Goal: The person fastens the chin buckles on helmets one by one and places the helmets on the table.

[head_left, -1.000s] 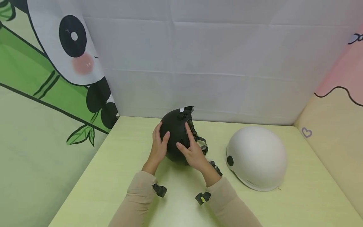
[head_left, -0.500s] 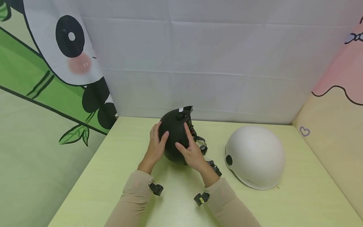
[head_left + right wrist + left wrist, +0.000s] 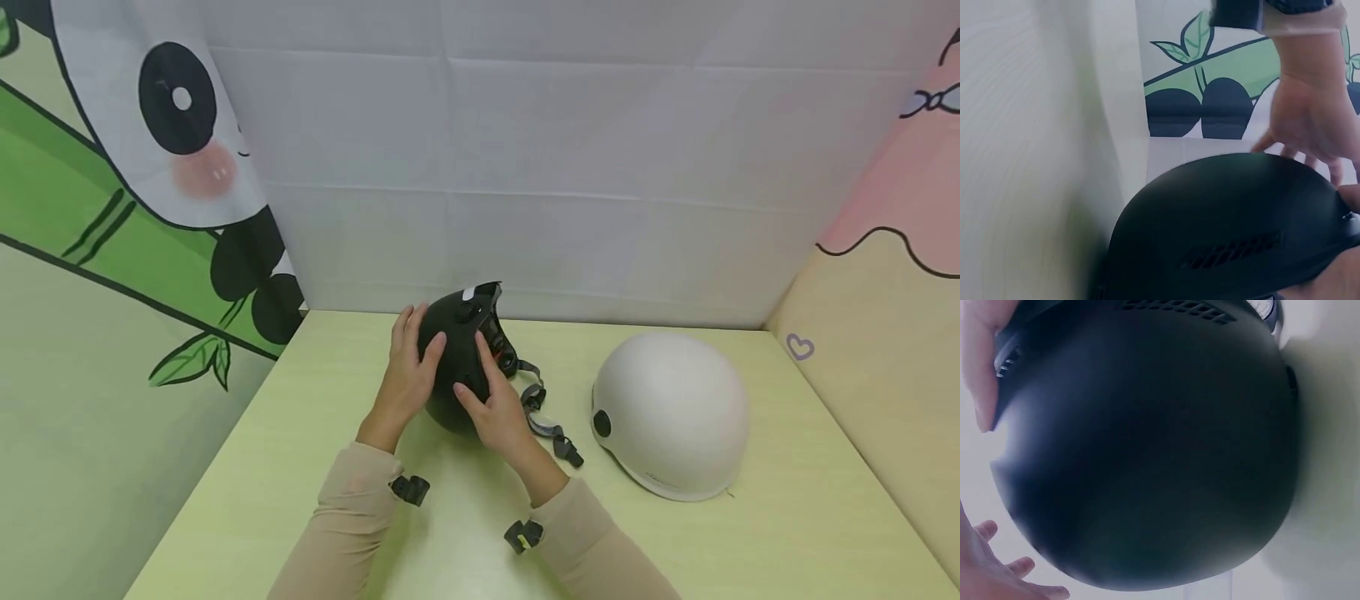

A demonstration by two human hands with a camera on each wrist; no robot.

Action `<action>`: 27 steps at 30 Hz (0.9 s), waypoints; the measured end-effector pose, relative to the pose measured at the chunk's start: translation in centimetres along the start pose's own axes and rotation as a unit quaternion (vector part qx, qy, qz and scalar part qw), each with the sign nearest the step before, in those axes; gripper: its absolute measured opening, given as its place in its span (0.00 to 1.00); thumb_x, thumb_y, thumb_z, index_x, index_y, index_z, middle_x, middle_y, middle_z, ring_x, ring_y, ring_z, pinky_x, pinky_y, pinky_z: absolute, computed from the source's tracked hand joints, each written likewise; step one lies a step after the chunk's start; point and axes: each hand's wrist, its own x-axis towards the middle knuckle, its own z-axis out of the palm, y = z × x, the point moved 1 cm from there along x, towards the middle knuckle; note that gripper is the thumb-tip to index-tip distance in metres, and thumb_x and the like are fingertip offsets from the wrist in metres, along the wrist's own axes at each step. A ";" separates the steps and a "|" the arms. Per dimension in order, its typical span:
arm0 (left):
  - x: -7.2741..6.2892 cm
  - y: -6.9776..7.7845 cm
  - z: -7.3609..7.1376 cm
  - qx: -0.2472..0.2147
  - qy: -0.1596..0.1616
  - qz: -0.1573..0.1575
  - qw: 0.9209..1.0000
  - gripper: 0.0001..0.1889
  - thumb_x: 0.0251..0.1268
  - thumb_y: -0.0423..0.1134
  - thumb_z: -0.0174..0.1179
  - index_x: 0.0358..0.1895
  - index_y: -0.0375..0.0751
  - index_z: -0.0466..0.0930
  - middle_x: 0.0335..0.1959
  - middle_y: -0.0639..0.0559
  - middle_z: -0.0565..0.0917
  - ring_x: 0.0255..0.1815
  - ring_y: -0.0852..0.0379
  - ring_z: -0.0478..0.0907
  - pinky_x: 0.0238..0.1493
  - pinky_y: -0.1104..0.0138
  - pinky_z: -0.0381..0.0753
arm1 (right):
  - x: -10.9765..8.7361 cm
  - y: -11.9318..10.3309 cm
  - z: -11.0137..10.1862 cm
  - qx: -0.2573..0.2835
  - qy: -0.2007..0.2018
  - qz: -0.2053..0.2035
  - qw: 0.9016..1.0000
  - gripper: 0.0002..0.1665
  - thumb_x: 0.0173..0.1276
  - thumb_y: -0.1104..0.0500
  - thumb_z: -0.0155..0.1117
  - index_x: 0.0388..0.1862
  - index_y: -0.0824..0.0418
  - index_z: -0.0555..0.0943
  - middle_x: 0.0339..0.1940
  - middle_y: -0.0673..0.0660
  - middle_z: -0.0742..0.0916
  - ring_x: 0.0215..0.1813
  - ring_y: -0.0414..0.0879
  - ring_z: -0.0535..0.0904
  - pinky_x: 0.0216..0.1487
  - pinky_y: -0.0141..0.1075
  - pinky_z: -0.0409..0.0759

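A black helmet (image 3: pixel 454 380) is tilted on its side near the middle of the table, its opening facing right. My left hand (image 3: pixel 403 377) holds its left side, with thumb on the shell and fingers toward the far edge. My right hand (image 3: pixel 501 419) grips the right rim; its thumb and index finger show on the shell, the other fingers are hidden. A loose chin strap with a buckle (image 3: pixel 566 447) trails right onto the table. Slotted vents (image 3: pixel 1235 250) show in the right wrist view. The smooth shell (image 3: pixel 1147 462) fills most of the left wrist view.
A white helmet (image 3: pixel 675 408) with a dark round spot sits to the right on the pale yellow-green table (image 3: pixel 817 492). A white sheet (image 3: pixel 555 150) hangs behind the table. Painted panels stand on the left and right.
The black helmet has turned slightly, showing more of its dark inside rim. Both hands have shifted a little left with it, and the left fingers reach higher. More of the strap shows.
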 end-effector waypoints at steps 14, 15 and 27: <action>-0.9 0.3 -2.2 -0.036 -0.030 0.032 0.998 0.32 0.79 0.55 0.39 0.78 0.46 0.49 0.76 0.42 0.50 0.74 0.41 0.50 0.66 0.40 0.53 | -2.0 -1.9 2.7 -0.060 0.000 -0.003 0.998 0.44 0.72 0.55 0.62 0.80 0.47 0.51 0.68 0.66 0.71 0.68 0.61 0.66 0.62 0.57 0.67; -0.9 0.3 -2.3 -0.037 -0.032 0.031 0.998 0.32 0.79 0.55 0.38 0.78 0.45 0.49 0.76 0.42 0.51 0.74 0.40 0.50 0.67 0.40 0.53 | -2.0 -2.0 2.8 -0.059 0.000 -0.003 0.998 0.44 0.72 0.55 0.63 0.80 0.47 0.52 0.68 0.66 0.71 0.68 0.61 0.67 0.62 0.57 0.68; -1.0 0.0 -3.8 -0.010 -0.061 -0.026 0.998 0.35 0.76 0.61 0.40 0.79 0.53 0.45 0.77 0.42 0.50 0.73 0.36 0.53 0.64 0.37 0.56 | -2.0 -2.7 3.3 -0.013 -0.008 -0.017 1.000 0.46 0.68 0.59 0.67 0.79 0.51 0.56 0.60 0.60 0.76 0.53 0.53 0.77 0.50 0.46 0.78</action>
